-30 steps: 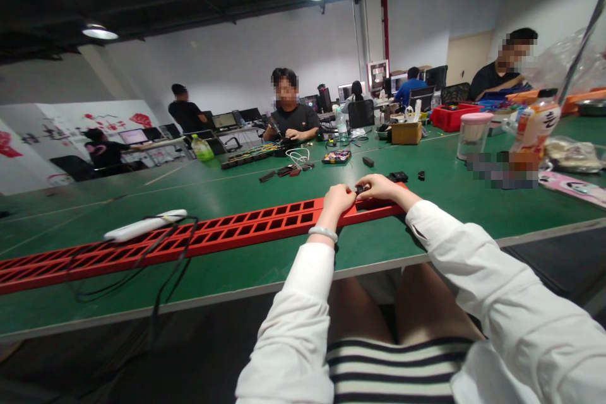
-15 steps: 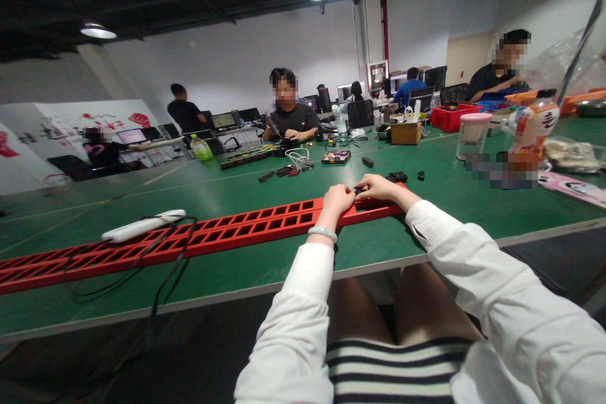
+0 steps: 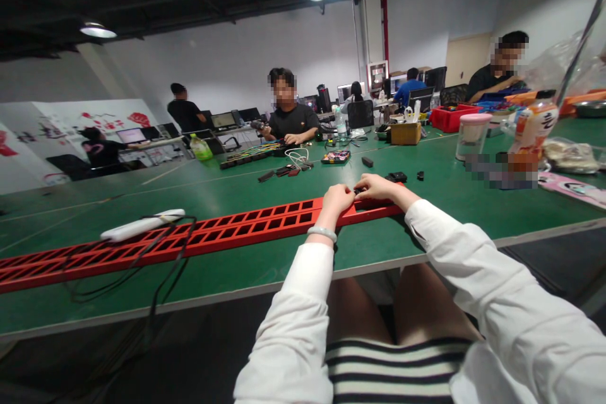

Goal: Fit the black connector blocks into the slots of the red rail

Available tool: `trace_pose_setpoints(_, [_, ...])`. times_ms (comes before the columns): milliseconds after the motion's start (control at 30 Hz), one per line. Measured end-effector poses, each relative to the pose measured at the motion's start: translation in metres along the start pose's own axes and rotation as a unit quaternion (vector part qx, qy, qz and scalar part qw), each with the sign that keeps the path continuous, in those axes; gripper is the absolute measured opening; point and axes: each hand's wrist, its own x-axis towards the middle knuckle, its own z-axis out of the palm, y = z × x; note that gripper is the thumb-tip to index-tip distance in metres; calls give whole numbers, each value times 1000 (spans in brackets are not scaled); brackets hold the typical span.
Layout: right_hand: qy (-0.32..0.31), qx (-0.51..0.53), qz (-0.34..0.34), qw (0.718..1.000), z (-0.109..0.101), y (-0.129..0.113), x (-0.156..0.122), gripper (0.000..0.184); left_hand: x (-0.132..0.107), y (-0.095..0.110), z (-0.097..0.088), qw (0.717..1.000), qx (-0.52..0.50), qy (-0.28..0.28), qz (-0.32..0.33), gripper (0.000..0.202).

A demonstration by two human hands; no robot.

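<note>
A long red slotted frame (image 3: 265, 229) lies across the green table, its right end under my hands. My left hand (image 3: 338, 198) rests over the frame with its fingers curled in; the fingertips are hidden from me. Right beside it my right hand (image 3: 379, 187) is closed in a pinch, a small black part (image 3: 358, 190) showing at its fingertips. Both sets of fingertips meet above the frame's wider opening. What exactly the part is, I cannot make out.
A long white object (image 3: 142, 225) and a black cable (image 3: 182, 249) lie over the frame's left part. Small black pieces (image 3: 396, 177) sit beyond my right hand. A pink-lidded jar (image 3: 472, 137) and an orange drink bottle (image 3: 533, 129) stand at right. A person (image 3: 293, 117) sits opposite.
My hands hold nearly the same place on the frame. Across the table, the person has raised a dark tool in one hand.
</note>
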Motion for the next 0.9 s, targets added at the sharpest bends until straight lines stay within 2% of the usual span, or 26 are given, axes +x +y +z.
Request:
trace_pose_setpoints(533, [-33,-49,-3,998,-5,-9,-2,34,-4,4,-5,1000,0,-4,-9,27])
trace_pose_setpoints(900, [1,-104,40,994,2,-17,0,34,-4,6,-6,1000,3,0,-13,27])
